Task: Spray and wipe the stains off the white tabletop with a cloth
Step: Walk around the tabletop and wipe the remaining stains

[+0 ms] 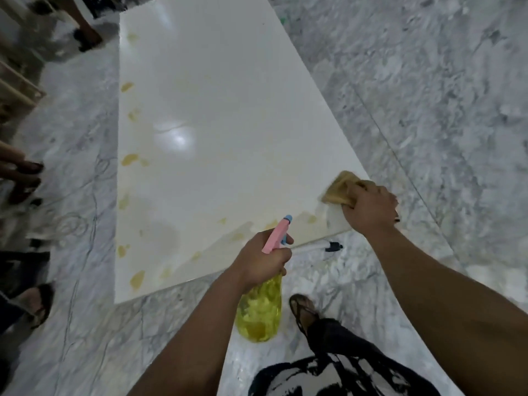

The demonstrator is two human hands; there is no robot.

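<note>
White glossy rectangular tabletop runs long and bare away from viewer; yellowish stains dotted down left edge and along near edge. Grey-veined marble floor open on right side; other people's sandalled feet near left edge. Right arm stretched forward, right hand curled over folded tan cloth, pressing it onto near right corner. Left hand wrapped tight round neck of yellow translucent spray bottle, pink nozzle over near edge.
</note>
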